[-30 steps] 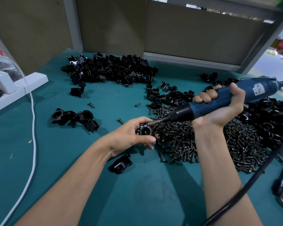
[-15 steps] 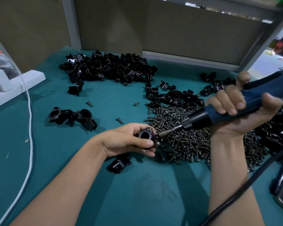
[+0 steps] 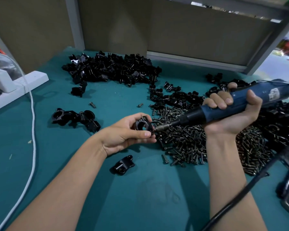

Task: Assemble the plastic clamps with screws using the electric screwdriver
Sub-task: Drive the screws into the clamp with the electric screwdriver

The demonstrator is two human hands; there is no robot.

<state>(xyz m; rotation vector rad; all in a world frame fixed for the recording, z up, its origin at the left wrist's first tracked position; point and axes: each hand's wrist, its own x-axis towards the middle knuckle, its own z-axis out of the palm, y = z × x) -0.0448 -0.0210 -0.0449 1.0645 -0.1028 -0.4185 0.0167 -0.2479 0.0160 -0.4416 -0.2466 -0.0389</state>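
My left hand (image 3: 123,135) pinches a stiff, light plastic clamp (image 3: 143,125) by its ring. My right hand (image 3: 230,112) grips the electric screwdriver (image 3: 223,107), bit at its screw.

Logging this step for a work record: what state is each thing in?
left hand: grips the clamp
right hand: grips the electric screwdriver
clamp: held up, bit tip at its side
electric screwdriver: tilted down toward clamp
loose black part: lies on the table
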